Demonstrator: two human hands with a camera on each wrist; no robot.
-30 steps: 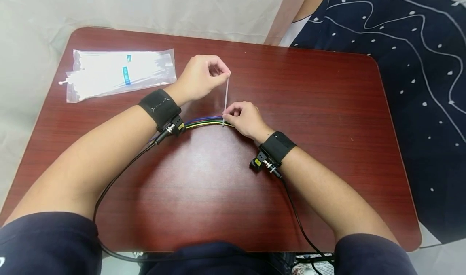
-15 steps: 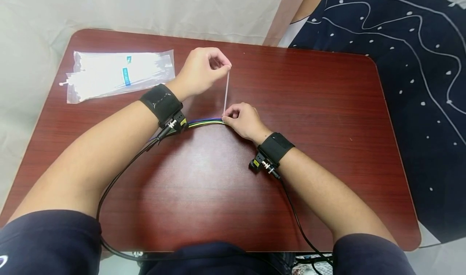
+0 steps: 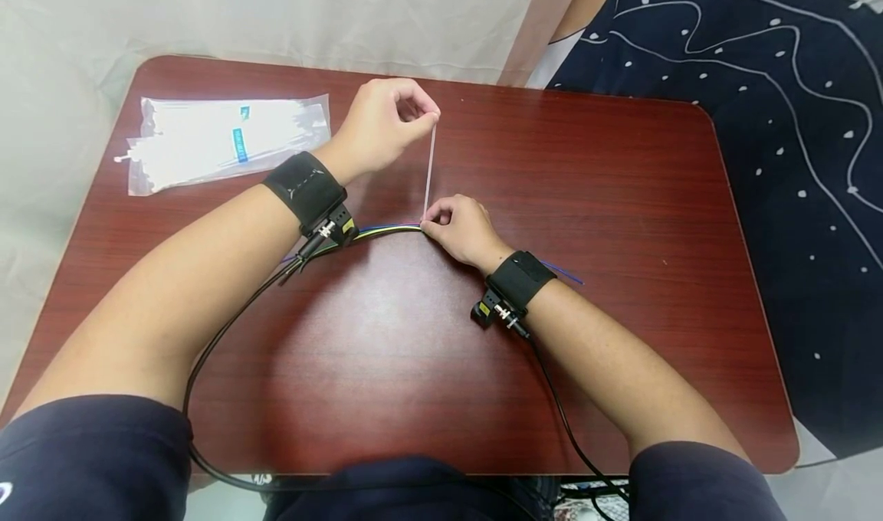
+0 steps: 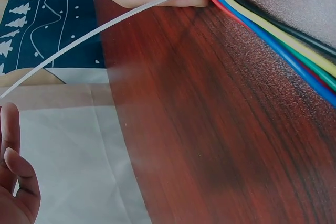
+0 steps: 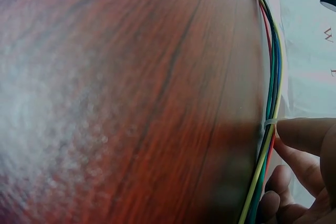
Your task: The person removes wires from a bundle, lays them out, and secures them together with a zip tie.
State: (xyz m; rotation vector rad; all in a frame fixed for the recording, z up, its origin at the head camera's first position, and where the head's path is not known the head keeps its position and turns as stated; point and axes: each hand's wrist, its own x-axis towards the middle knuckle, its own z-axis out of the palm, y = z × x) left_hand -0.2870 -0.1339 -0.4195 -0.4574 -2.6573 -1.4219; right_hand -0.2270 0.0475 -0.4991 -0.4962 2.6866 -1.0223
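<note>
A bundle of coloured wires [image 3: 386, 228], with black, yellow, green, blue and red strands, arches over the table. Round it runs a white cable tie [image 3: 429, 170], whose loop sits snug on the strands in the right wrist view. My left hand [image 3: 386, 126] pinches the far end of the tie's tail between thumb and forefinger, high above the bundle, and the tail stretches straight in the head view. At the tie's small head, my right hand [image 3: 464, 226] pinches with thumb and forefinger, right at the wires. Part of the bundle is hidden behind the right hand.
A clear plastic bag of white cable ties [image 3: 228, 142] lies at the back left of the brown table [image 3: 655, 199]. Black camera cables [image 3: 552, 383] trail from both wrist straps toward the front edge. A blue wire end [image 3: 562, 272] shows beyond the right wrist.
My left hand has risen away from the wires, drawing out more of the tie's tail. The loop's lower part, earlier below the bundle, has pulled up close. My right hand stays nearly in place.
</note>
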